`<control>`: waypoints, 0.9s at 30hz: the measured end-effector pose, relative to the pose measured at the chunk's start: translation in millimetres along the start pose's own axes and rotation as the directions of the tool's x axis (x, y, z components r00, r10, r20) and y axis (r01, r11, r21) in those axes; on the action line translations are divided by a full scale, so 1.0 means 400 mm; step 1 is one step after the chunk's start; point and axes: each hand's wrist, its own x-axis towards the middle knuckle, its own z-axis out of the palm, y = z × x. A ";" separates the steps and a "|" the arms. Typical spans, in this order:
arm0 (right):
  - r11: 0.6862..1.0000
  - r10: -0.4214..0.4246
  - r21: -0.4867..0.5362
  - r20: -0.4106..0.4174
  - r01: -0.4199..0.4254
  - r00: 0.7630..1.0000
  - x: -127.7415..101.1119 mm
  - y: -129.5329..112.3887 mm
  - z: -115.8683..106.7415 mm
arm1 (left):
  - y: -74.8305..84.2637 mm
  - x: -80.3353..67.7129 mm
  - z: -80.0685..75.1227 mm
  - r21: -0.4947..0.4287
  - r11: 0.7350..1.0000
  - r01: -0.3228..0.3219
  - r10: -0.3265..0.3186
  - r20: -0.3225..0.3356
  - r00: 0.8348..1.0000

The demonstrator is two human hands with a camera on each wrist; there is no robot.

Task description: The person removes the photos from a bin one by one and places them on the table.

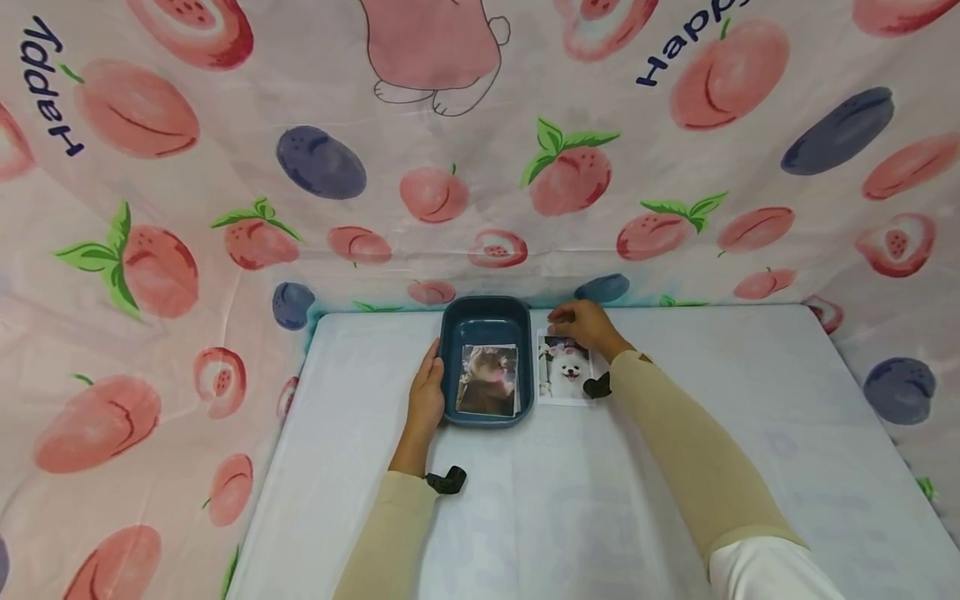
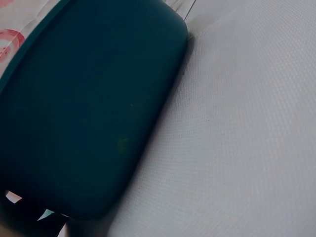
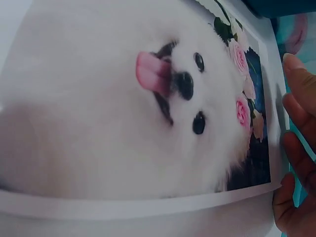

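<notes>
A dark teal tray (image 1: 450,367) stands near the back of the table, with a small stack of photos (image 1: 487,381) inside it. Along the tray's left side lies my left hand (image 1: 424,392), its fingers stretched against the outer wall. In the left wrist view that wall (image 2: 94,98) fills much of the picture. Just right of the tray is a white-bordered photo (image 1: 566,372) of a fluffy white dog with pink flowers on its head. My right hand (image 1: 587,323) is at the photo's far edge, fingers loosely bent; in the right wrist view the fingers (image 3: 301,84) lie just past the border.
A white cloth covers the table (image 1: 585,517). Close behind its back edge hangs a fruit-patterned curtain (image 1: 480,150), which also runs down the left and right sides. A small black device (image 1: 447,480) sits at the left wrist, another (image 1: 597,385) at the right.
</notes>
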 end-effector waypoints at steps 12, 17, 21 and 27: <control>0.993 -0.039 0.107 -0.035 0.043 0.999 -0.014 -0.042 -0.034 | -0.009 0.002 0.002 0.013 1.000 0.016 -0.016 -0.006 1.000; 0.986 -0.097 0.136 0.007 0.095 0.995 -0.008 -0.089 -0.055 | -0.011 0.009 0.002 0.019 1.000 0.006 -0.006 -0.006 1.000; 0.977 -0.146 0.160 0.044 0.137 0.988 -0.003 -0.131 -0.063 | -0.011 0.009 0.003 0.015 1.000 0.009 -0.009 -0.007 1.000; 0.965 -0.177 0.224 0.162 0.139 0.971 0.002 -0.206 -0.060 | -0.012 0.004 0.002 0.018 1.000 0.016 -0.016 -0.018 1.000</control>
